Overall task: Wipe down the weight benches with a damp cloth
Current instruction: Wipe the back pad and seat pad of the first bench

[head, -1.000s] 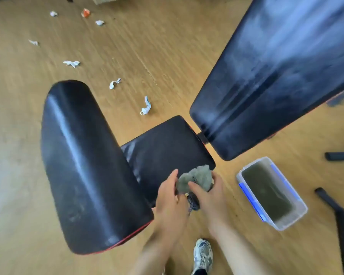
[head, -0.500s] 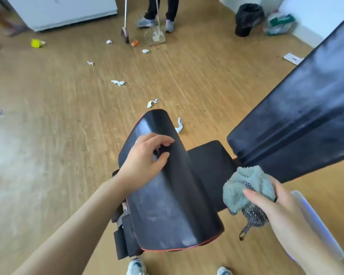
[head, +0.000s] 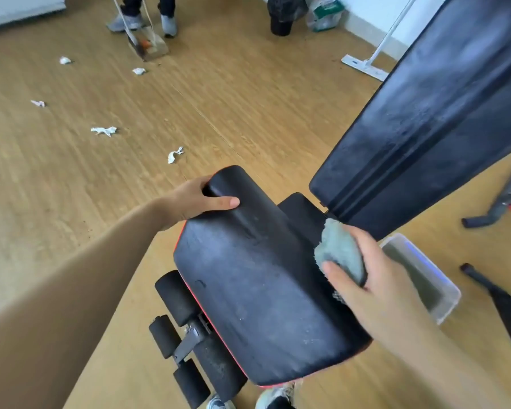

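A black weight bench stands before me: a dusty front pad [head: 257, 276] with red trim, a small seat pad [head: 304, 211] behind it, and a long tilted backrest [head: 431, 119] at the right. My left hand [head: 198, 200] grips the far left corner of the front pad, thumb on top. My right hand [head: 366, 270] holds a bunched grey-green cloth [head: 338, 250] against the right edge of the front pad.
A clear plastic tub of murky water [head: 425, 278] sits on the wood floor right of the bench. Foam rollers [head: 177, 296] stick out below the pad. Paper scraps [head: 104, 130] litter the floor. A person's feet with broom and dustpan [head: 148, 45] are far back; a flat mop [head: 363, 64] leans right.
My left hand has slid from the pad's top to grip its far corner. My right hand brought the cloth in against the pad's right edge. The view has tilted closer over the pad.
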